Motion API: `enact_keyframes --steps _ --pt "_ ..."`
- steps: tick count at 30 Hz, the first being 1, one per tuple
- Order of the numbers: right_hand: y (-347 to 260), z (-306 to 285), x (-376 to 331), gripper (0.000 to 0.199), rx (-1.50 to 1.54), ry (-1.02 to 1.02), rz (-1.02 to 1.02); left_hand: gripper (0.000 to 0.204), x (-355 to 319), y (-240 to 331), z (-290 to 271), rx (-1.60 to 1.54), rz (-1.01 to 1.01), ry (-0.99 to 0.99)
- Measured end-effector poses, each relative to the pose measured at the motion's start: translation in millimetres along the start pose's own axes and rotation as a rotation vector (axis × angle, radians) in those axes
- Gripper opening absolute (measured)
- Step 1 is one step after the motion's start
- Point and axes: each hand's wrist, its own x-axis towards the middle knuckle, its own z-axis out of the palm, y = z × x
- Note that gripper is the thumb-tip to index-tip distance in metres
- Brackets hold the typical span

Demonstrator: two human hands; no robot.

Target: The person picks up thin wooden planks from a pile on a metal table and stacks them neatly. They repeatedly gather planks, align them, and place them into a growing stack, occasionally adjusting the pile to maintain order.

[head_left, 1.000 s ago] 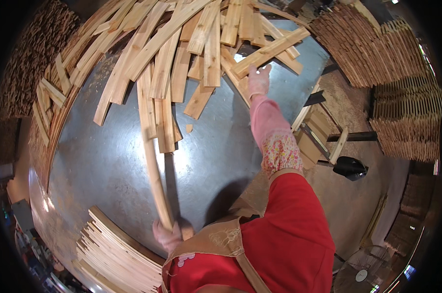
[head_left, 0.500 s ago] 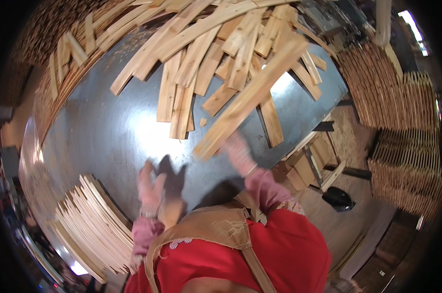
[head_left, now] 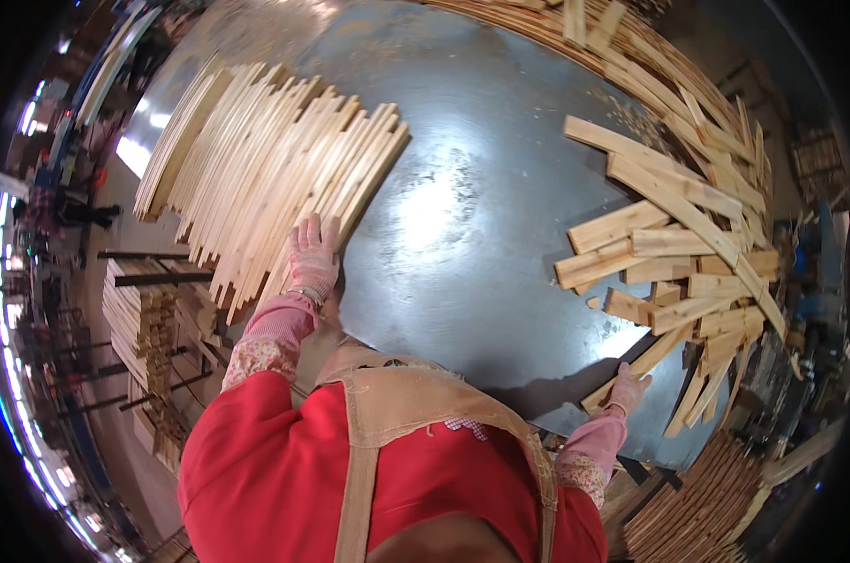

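My left hand (head_left: 312,258), in a pale pinkish glove, lies with fingers stretched out over the near right end of a row of wooden slats (head_left: 265,164). The slats stand packed side by side, with uneven ends. Off to the right, my right hand (head_left: 628,389), gloved the same way, grips the near edge of a single wooden board (head_left: 645,366). That board slopes out from a loose pile of boards (head_left: 669,244). The fingers under the board's edge are partly hidden.
A grey metal tabletop (head_left: 481,216) stretches between the row and the pile. More long strips (head_left: 650,66) line its far right edge. A rack of stacked wood (head_left: 143,310) stands on the floor at left, another stack (head_left: 697,497) at lower right. A small wood chip (head_left: 594,302) lies by the pile.
The view has swung left, bringing the slat row forward and the pile to the right. My left hand has come down on the row. The long board raised over the pile is no longer there.
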Motion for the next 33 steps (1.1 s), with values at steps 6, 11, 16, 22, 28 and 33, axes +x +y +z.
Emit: enact_keyframes --steps 6,11,16,22,28,33 --pt "-59 108 -152 0.051 1.238 -0.636 -0.108 0.079 -3 -14 3 -0.328 -0.030 -0.002" --pt "-125 201 -337 0.044 0.643 -0.763 -0.230 0.080 -22 -115 -9 -0.587 -0.217 -0.023" --pt "-219 273 -457 0.066 -0.071 -0.847 -0.781 0.085 -52 -298 29 -0.258 -0.549 0.334" --pt "-247 328 -499 0.076 0.123 -0.962 -0.747 0.093 -21 -439 50 -0.693 -0.904 0.175" --pt "-253 316 -493 0.077 0.122 -0.957 -0.755 0.091 -4 -463 73 -0.968 -0.848 0.279" --pt "-267 303 -495 0.082 0.026 -0.908 -0.760 0.054 -20 -476 70 -1.026 -0.815 0.238"
